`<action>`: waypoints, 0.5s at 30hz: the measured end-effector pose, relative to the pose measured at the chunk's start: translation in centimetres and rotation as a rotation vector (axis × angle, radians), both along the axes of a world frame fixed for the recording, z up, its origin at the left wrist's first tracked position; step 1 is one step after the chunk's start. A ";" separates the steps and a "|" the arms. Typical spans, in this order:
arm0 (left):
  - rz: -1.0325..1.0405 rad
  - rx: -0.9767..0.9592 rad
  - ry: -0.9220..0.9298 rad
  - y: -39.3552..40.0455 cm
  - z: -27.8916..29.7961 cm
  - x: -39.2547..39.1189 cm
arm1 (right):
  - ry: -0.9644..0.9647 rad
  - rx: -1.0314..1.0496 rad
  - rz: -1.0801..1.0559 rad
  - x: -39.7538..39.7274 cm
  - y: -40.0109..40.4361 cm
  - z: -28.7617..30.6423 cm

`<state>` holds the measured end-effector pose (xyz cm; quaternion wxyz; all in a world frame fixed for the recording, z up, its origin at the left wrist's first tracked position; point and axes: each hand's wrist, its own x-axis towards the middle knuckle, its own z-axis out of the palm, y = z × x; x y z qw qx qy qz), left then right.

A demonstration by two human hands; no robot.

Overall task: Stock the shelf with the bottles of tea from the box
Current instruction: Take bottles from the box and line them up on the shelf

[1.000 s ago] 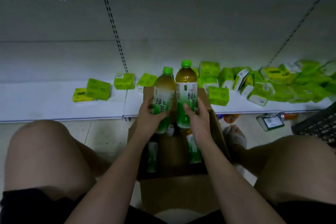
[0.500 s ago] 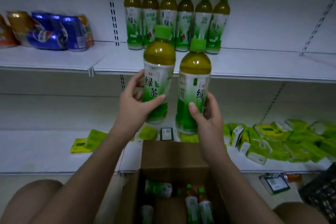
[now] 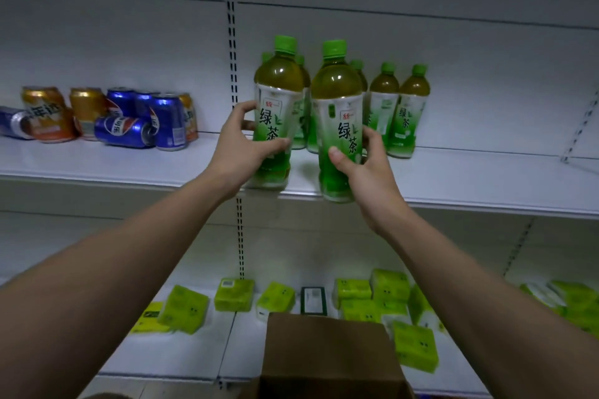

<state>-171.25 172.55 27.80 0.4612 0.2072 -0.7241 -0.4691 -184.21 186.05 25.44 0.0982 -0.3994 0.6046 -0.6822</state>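
Each hand holds one upright green tea bottle with a green cap. My left hand (image 3: 241, 147) grips the left bottle (image 3: 278, 100), whose base sits at the front edge of the white middle shelf (image 3: 470, 185). My right hand (image 3: 366, 168) grips the right bottle (image 3: 337, 107), its base level with the shelf's front lip. Behind them a row of several like bottles (image 3: 400, 110) stands at the back of that shelf. The brown cardboard box (image 3: 327, 356) sits below, its inside hidden.
Blue and orange drink cans (image 3: 129, 120), some lying on their sides, fill the shelf's left part. Green tissue packs (image 3: 389, 298) lie scattered on the lower shelf behind the box. A slotted upright (image 3: 231, 42) runs down the back wall just left of the bottles.
Both hands have lifted the two bottles out of the box and carried them up and forward to the front edge of the middle shelf. The view has tilted up.
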 end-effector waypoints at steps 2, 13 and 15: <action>0.001 0.001 -0.013 -1.0 -0.4 -0.1 | -0.001 0.025 0.000 -0.6 -1.4 0.0; -0.067 0.030 -0.035 -6.8 -2.2 -2.0 | -0.032 0.083 0.006 -3.1 -7.6 -0.4; -0.072 0.040 -0.029 -8.0 -2.4 -2.8 | 0.035 0.160 0.001 -3.8 -8.7 0.2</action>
